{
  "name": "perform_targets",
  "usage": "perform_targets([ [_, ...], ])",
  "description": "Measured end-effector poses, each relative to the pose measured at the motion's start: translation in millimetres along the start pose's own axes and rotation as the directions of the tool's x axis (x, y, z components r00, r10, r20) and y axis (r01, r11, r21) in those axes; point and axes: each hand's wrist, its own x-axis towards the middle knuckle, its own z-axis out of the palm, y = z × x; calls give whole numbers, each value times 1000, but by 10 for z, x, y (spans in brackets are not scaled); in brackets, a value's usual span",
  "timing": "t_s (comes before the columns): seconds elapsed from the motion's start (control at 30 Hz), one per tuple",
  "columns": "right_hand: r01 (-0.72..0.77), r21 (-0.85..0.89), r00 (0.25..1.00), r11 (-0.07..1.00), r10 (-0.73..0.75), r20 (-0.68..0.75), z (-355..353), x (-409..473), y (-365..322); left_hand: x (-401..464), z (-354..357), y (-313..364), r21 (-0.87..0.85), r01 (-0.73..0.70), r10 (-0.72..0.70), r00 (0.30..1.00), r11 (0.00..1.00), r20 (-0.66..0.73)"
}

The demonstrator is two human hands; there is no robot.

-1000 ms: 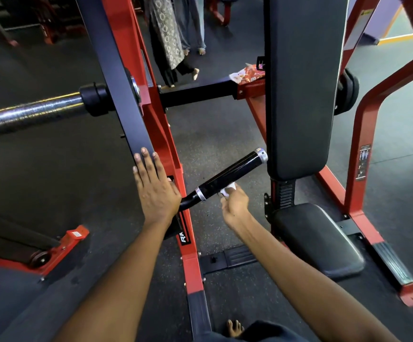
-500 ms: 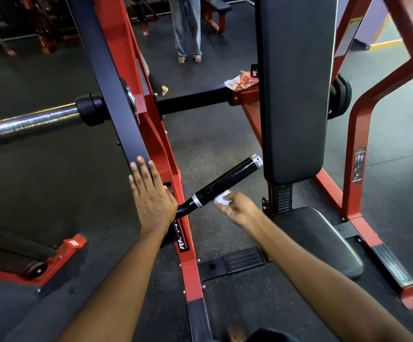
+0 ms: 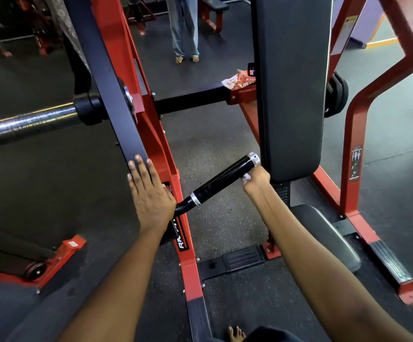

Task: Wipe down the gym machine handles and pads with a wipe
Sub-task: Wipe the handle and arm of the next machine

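The right hand (image 3: 257, 180) curls around a small white wipe (image 3: 246, 177) and presses it against the far end of the black handle (image 3: 221, 182), just below the handle's silver end cap (image 3: 254, 159). Only a scrap of the wipe shows between the fingers and the grip. From that hold the handle slants down and toward the person's left, past a silver ring, to where it bends into the red frame (image 3: 161, 144).

There the left hand (image 3: 148, 193) lies flat, fingers straight and together, pressing on the dark angled arm (image 3: 111, 95) of the machine and holding nothing.

Just beyond the gripping hand, nearly touching it, hangs the lower edge of the tall black back pad (image 3: 291, 82); the black seat pad (image 3: 323, 233) sits below and to the right of the forearm. Farther out to the left, a steel bar (image 3: 23, 124) juts sideways from the frame. Behind the back pad's left edge, an orange packet (image 3: 238, 81) rests on the frame, and past it a person's legs (image 3: 184, 28) stand on the dark floor.
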Motion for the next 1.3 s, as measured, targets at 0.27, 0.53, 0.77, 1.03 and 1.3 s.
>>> perform_targets([
  [0.27,-185,-251,885,950,273,378,-218,-422,932,2,0,-14,-14,-2,2,1000,1000,-2],
  [0.53,389,-468,911,793,-258,321,-202,-395,453,5,8,-18,2,9,-9,1000,1000,17],
  [0.77,855,-34,32,-518,-14,999,-442,-119,830,7,14,-25,-5,-3,3,1000,1000,-3],
  [1.03,794,-439,292,-421,-370,882,-307,23,475,6,12,-25,-9,-2,2,1000,1000,2],
  [1.3,666,-337,310,-666,-164,936,32,-41,291,4,14,-17,-1,4,-4,1000,1000,-15],
])
